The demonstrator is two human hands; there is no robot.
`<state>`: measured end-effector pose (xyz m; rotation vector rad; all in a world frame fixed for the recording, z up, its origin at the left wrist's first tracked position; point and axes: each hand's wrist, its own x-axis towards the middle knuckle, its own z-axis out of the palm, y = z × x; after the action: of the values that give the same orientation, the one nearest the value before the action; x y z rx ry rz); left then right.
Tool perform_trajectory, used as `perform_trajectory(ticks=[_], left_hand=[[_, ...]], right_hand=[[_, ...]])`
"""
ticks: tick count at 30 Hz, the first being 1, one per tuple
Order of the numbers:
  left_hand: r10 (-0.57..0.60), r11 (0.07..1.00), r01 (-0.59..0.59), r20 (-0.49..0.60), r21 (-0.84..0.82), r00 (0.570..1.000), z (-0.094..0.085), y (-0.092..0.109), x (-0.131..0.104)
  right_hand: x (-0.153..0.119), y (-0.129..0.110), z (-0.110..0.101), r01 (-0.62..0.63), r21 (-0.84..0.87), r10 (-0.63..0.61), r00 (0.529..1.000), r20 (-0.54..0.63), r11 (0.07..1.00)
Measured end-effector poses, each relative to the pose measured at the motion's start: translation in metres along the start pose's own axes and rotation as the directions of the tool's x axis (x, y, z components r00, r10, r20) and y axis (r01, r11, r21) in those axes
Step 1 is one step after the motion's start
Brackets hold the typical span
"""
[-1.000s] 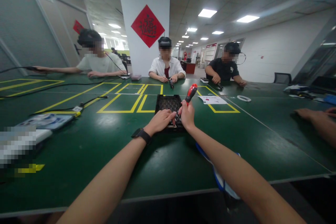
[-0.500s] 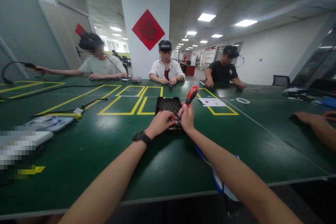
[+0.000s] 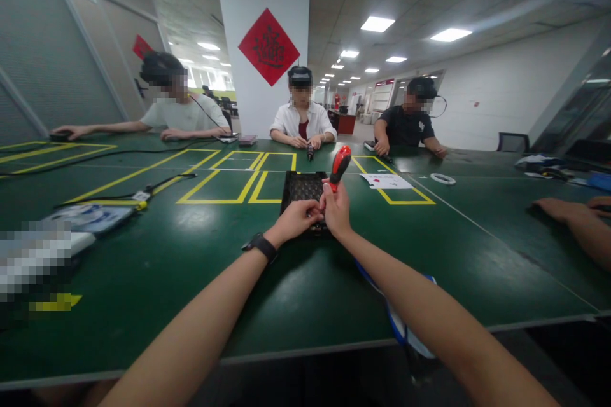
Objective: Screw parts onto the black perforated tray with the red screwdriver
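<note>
A black tray (image 3: 305,189) with a patterned inside lies on the green table in front of me. My right hand (image 3: 336,208) is closed around a screwdriver (image 3: 340,165) with a red and black handle, held upright at the tray's right side. My left hand (image 3: 300,219), with a black watch on its wrist, reaches over the tray's near part. Its fingertips are pinched together close to the right hand's fingers. What they hold, if anything, is too small to make out. The screwdriver's tip is hidden behind the hands.
A paper sheet (image 3: 386,181) and a white ring (image 3: 443,179) lie to the right. Another person's hands rest at the right edge. Three people sit across the table (image 3: 181,280). At left are a cable and flat packets (image 3: 90,217). A blue-edged item lies under my right forearm.
The screwdriver handle has tilted more upright and moved slightly left. Both hands have drawn closer together. The person at far left has lowered the outstretched hand to the table.
</note>
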<state>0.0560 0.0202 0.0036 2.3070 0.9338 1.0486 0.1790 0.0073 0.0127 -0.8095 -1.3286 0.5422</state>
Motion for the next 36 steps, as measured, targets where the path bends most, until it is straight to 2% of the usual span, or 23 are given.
perform_trajectory(ticks=[3,6,10,13,17,20,26,30,36], left_hand=[[-0.018,0.998,0.017,-0.017,-0.061,1.000,0.0014,-0.0018,0.0000],[-0.030,0.996,0.031,0.009,-0.088,1.000,0.0014,-0.0024,0.0000],[0.010,0.988,-0.001,0.057,-0.153,0.998,0.0003,-0.0005,-0.0002],[0.007,0.983,0.002,0.045,-0.186,0.999,0.0009,0.0005,-0.0004],[-0.056,0.987,0.052,-0.020,-0.151,0.998,0.0033,-0.0033,0.0001],[-0.091,0.988,0.088,-0.015,-0.123,0.996,0.0039,-0.0068,0.0007],[-0.009,0.994,0.013,0.039,-0.106,0.999,-0.0001,-0.0011,-0.0006],[0.020,0.997,-0.018,0.017,-0.073,1.000,0.0005,0.0011,-0.0012],[-0.087,0.996,0.085,-0.049,-0.042,0.995,0.0047,-0.0071,0.0010]], right_hand=[[0.0003,0.0013,0.0003,0.003,0.005,-0.003,1.000,-0.009,1.000],[0.0008,0.0018,-0.0003,-0.011,0.040,0.010,1.000,0.018,0.999],[0.0009,0.0015,-0.0018,-0.046,0.068,0.042,0.998,0.053,0.997],[0.0009,0.0008,-0.0017,-0.033,0.064,0.031,0.998,0.047,0.997],[0.0022,0.0011,0.0004,-0.012,0.061,0.012,1.000,-0.007,0.998],[0.0035,0.0033,0.0016,-0.025,0.077,0.025,1.000,-0.004,0.997],[0.0046,0.0080,-0.0003,-0.035,0.096,0.031,0.999,0.040,0.995],[0.0038,0.0070,-0.0004,-0.038,0.085,0.033,0.998,0.058,0.996],[0.0020,0.0046,0.0006,0.001,0.043,-0.003,0.999,0.047,0.999]])
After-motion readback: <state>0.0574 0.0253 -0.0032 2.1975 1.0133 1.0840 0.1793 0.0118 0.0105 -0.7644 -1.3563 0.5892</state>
